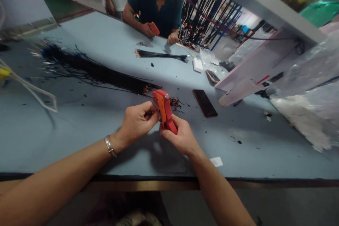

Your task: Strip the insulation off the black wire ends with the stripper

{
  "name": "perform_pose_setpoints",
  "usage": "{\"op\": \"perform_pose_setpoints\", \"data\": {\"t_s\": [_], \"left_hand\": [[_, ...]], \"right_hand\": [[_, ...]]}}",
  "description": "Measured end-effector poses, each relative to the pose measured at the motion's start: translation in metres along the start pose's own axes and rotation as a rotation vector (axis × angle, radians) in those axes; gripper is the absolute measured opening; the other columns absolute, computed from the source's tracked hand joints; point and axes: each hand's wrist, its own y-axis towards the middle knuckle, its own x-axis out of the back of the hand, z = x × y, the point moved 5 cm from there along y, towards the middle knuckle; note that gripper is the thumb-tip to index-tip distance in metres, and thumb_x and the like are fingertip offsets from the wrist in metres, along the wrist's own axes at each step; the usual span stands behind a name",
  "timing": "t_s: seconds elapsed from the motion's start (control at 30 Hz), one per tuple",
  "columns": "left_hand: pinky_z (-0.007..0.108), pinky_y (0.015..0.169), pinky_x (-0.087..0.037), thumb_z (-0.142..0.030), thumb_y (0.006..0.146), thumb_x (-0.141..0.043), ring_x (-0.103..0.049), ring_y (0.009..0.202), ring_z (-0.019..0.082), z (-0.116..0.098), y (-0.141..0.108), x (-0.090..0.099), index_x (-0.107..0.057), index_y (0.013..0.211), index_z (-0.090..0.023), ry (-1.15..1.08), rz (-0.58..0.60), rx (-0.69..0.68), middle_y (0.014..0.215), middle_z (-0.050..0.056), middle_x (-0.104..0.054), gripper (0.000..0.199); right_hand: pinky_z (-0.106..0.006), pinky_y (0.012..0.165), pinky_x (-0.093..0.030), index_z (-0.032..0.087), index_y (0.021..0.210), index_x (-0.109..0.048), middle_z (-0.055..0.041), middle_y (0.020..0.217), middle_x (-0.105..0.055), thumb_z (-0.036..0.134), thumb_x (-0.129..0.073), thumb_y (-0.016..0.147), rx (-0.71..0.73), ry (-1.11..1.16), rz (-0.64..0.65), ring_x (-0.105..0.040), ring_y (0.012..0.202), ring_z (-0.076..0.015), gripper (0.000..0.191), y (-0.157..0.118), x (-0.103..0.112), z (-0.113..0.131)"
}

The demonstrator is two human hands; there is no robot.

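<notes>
A red and orange hand tool is gripped by its handles in my right hand, its head pointing up and away. Just left of the tool, my left hand is closed in a pinch; what lies between the fingertips is too small and hidden to make out. Beyond my hands a thick bundle of black wires stretches across the table to the left, its copper-coloured ends near the tool. Small dark scraps lie right behind the tool's head.
Across the blue-grey table, a person holds a red tool beside a smaller wire bundle. A dark phone, a white box and plastic bags lie rightward. At left stands a bent white cable.
</notes>
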Motion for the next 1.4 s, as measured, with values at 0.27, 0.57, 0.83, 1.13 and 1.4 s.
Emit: {"op": "perform_pose_setpoints", "data": {"t_s": [0.27,0.57,0.83,1.13,1.4], "left_hand": [[0.017,0.045,-0.027,-0.021,0.077,-0.054,-0.034,0.044,0.005,0.004,-0.001,-0.002,-0.052,0.058,-0.016,0.035,-0.012,-0.016,0.047,-0.008,-0.041,0.019],[0.018,0.046,-0.028,-0.029,0.077,-0.054,-0.036,0.048,0.007,0.013,0.002,-0.006,-0.053,0.059,-0.016,-0.054,0.034,0.111,0.050,-0.006,-0.043,0.022],[0.019,0.045,-0.026,-0.028,0.075,-0.056,-0.034,0.048,0.007,0.016,0.004,-0.009,-0.056,0.060,-0.016,-0.145,0.056,0.225,0.051,-0.005,-0.044,0.019],[0.020,0.045,-0.027,-0.028,0.073,-0.056,-0.033,0.046,0.007,0.013,0.003,-0.008,-0.058,0.061,-0.016,-0.133,0.053,0.234,0.049,-0.006,-0.042,0.016],[0.019,0.044,-0.028,-0.025,0.073,-0.054,-0.035,0.045,0.007,0.007,0.001,-0.006,-0.059,0.062,-0.016,-0.101,0.076,0.171,0.049,-0.006,-0.046,0.015]], "right_hand": [[-0.024,0.058,-0.039,0.019,0.081,-0.057,0.0029,0.063,-0.055,0.025,-0.055,0.073,-0.004,-0.113,-0.072,-0.047,0.056,-0.0125,0.010,0.001,-0.001,-0.008],[-0.024,0.054,-0.036,0.019,0.070,-0.055,0.0039,0.055,-0.049,0.027,-0.056,0.070,0.002,-0.254,-0.122,-0.043,0.050,-0.0116,0.008,0.006,-0.001,-0.010],[-0.021,0.043,-0.036,0.019,0.068,-0.052,0.0042,0.049,-0.050,0.030,-0.058,0.073,-0.123,-0.074,-0.061,-0.047,0.041,-0.0103,0.013,0.008,-0.004,-0.018],[-0.017,0.032,-0.039,0.017,0.068,-0.052,0.0048,0.049,-0.054,0.033,-0.070,0.069,-0.231,0.488,0.102,-0.050,0.034,-0.0093,0.024,0.005,-0.009,-0.029],[-0.023,0.041,-0.050,0.013,0.082,-0.060,-0.0009,0.059,-0.064,0.026,-0.068,0.070,-0.259,0.732,0.238,-0.060,0.045,-0.0142,0.020,-0.001,-0.013,-0.031]]}}
